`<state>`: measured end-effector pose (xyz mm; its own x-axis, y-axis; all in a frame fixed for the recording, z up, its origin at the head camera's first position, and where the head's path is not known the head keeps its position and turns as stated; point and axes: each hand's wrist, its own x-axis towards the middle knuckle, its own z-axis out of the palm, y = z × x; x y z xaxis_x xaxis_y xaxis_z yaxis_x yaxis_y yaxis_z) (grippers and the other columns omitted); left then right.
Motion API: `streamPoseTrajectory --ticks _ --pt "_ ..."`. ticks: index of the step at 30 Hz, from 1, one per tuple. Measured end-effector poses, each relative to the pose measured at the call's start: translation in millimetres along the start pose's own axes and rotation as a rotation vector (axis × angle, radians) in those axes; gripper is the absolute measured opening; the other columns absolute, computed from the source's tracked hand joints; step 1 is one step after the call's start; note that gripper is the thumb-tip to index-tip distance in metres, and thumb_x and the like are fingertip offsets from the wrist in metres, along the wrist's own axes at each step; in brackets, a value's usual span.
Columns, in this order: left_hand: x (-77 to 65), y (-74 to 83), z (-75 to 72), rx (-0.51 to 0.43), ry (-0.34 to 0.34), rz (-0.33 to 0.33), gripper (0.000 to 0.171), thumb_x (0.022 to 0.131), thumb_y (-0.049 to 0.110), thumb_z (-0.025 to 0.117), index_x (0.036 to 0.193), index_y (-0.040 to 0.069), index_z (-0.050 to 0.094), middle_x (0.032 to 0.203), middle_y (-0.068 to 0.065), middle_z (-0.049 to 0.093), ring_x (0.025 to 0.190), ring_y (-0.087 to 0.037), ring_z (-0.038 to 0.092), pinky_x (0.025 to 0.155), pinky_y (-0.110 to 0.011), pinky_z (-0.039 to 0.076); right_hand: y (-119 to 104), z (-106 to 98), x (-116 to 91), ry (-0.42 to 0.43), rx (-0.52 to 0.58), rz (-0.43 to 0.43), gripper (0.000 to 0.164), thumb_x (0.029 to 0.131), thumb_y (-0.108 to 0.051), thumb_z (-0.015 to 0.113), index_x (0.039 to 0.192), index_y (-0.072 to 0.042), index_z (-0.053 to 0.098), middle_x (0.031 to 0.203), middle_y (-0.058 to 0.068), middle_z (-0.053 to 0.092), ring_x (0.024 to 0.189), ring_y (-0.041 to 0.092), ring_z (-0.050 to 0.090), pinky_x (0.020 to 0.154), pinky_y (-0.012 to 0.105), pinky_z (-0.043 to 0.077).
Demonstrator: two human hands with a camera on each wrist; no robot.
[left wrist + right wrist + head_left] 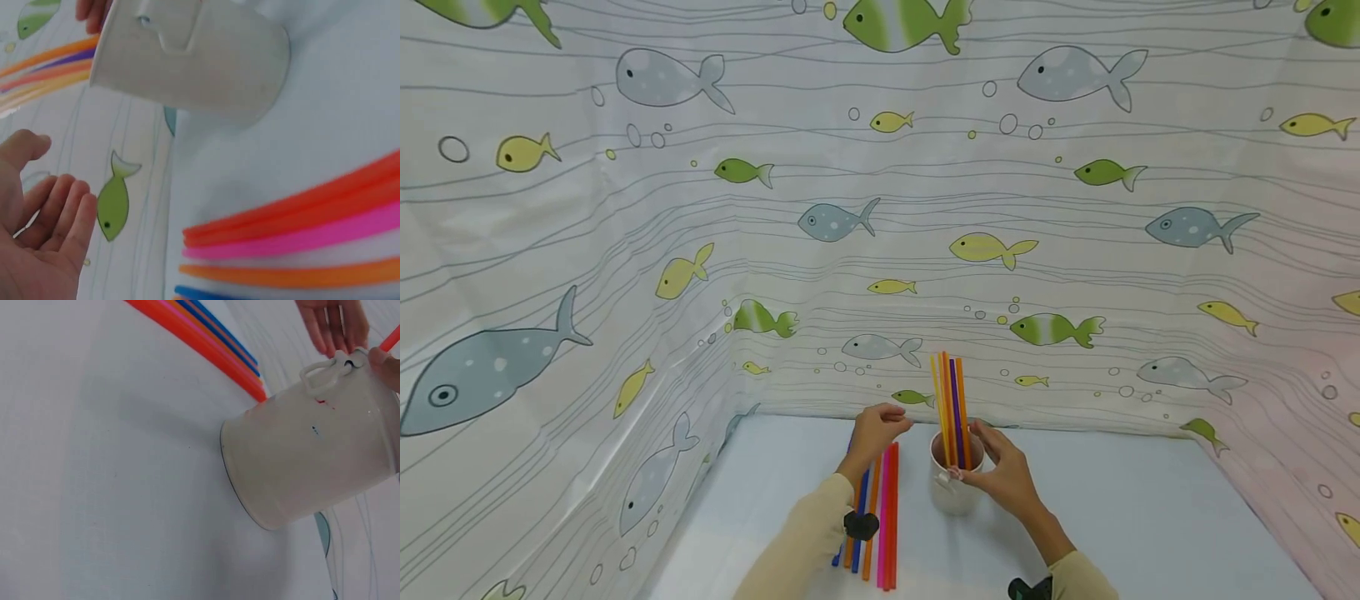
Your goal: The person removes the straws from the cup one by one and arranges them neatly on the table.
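Observation:
A white pail (953,500) with a small handle stands upright on the table. Several coloured drinking straws (958,408), yellow, orange and purple, rise out of it. My right hand (1009,479) holds the pail at its rim, thumb at the front and fingers at the far side. Left of the pail, my left hand (874,433) is raised over the far ends of the loose straws (889,517). In the left wrist view the left hand (44,231) has its fingers extended and nothing in them. Those loose straws are blue, orange, pink and red, lying side by side.
The white tabletop (1120,517) reaches back to a curtain (1075,250) printed with fish, which surrounds the table on its far side and both flanks. Each wrist carries a dark strapped device (861,526) over a cream sleeve (805,533).

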<state>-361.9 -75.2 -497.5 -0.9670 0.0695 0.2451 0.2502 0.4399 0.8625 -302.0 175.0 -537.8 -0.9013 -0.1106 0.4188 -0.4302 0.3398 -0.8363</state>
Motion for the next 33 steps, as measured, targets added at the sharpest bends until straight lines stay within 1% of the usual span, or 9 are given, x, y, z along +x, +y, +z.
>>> streamPoseTrajectory --ticks 3,5,11,14,16,22,26,30,33 --pt "1.4 9.5 10.7 -0.030 -0.010 0.001 0.025 0.084 0.021 0.078 0.105 0.007 0.072 0.094 -0.002 0.072 0.084 -0.016 0.069 0.076 -0.030 0.058 0 0 0 -0.003 0.002 0.004 0.094 0.070 -0.031 0.088 0.148 -0.009 0.041 0.140 0.007 0.052 0.134 0.025 0.045 0.104 0.034 0.037" --pt "1.2 15.6 16.4 -0.059 -0.004 0.012 0.026 0.084 0.020 0.078 0.105 0.006 0.072 0.093 -0.002 0.072 0.084 -0.016 0.069 0.076 -0.030 0.058 0 0 0 -0.005 0.000 0.004 0.094 0.070 -0.031 0.088 0.148 -0.010 0.040 0.140 0.008 0.052 0.134 0.025 0.045 0.104 0.033 0.037" --pt "2.9 28.2 32.7 -0.120 0.044 0.095 0.020 0.083 0.017 0.078 0.100 0.007 0.073 0.087 0.002 0.071 0.079 -0.010 0.067 0.073 -0.022 0.056 0 0 2 0.003 -0.001 -0.030 0.095 0.069 -0.028 0.089 0.147 -0.005 0.041 0.138 0.010 0.053 0.132 0.025 0.047 0.103 0.030 0.038" --pt "1.7 35.8 39.6 -0.125 0.043 0.127 0.019 0.084 0.015 0.078 0.100 0.006 0.074 0.086 0.002 0.072 0.078 -0.009 0.067 0.073 -0.021 0.056 0 0 2 0.011 -0.003 -0.044 0.093 0.069 -0.027 0.089 0.146 -0.005 0.042 0.138 0.011 0.054 0.131 0.027 0.048 0.102 0.028 0.038" --pt "1.1 38.2 44.8 -0.129 0.030 0.139 0.018 0.084 0.013 0.077 0.101 0.006 0.074 0.087 0.002 0.072 0.079 -0.008 0.068 0.073 -0.021 0.056 1 0 1 0.015 0.001 -0.055 0.093 0.069 -0.026 0.089 0.146 -0.004 0.043 0.138 0.012 0.054 0.131 0.029 0.048 0.102 0.026 0.037" --pt "-1.9 41.8 57.9 -0.135 -0.019 0.145 0.019 0.085 0.011 0.076 0.103 0.005 0.075 0.091 0.001 0.074 0.082 -0.009 0.069 0.075 -0.022 0.056 4 1 0 0.013 0.009 -0.069 0.093 0.069 -0.024 0.089 0.146 -0.001 0.041 0.139 0.013 0.052 0.131 0.031 0.047 0.102 0.025 0.037" --pt "-4.3 45.6 62.3 -0.113 -0.039 0.152 0.020 0.087 0.013 0.074 0.106 0.005 0.075 0.093 0.000 0.074 0.085 -0.011 0.070 0.077 -0.024 0.057 4 2 -1 0.021 -0.005 -0.065 0.093 0.069 -0.024 0.090 0.146 -0.001 0.042 0.139 0.013 0.052 0.131 0.031 0.048 0.102 0.029 0.038" --pt "-5.7 48.3 64.7 -0.099 -0.047 0.159 0.022 0.087 0.012 0.074 0.108 0.004 0.074 0.096 -0.003 0.074 0.087 -0.013 0.070 0.078 -0.026 0.057 3 1 0 0.023 -0.016 -0.070 0.093 0.069 -0.019 0.089 0.146 -0.002 0.041 0.140 0.014 0.052 0.130 0.033 0.048 0.102 0.035 0.039" --pt "-7.2 50.1 66.0 -0.106 -0.065 0.138 0.024 0.088 0.011 0.073 0.110 0.004 0.073 0.098 -0.004 0.074 0.089 -0.012 0.070 0.078 -0.026 0.057 -1 1 -1 0.018 -0.006 -0.077 0.091 0.070 -0.013 0.089 0.146 -0.001 0.040 0.140 0.017 0.051 0.130 0.035 0.047 0.102 0.039 0.039"
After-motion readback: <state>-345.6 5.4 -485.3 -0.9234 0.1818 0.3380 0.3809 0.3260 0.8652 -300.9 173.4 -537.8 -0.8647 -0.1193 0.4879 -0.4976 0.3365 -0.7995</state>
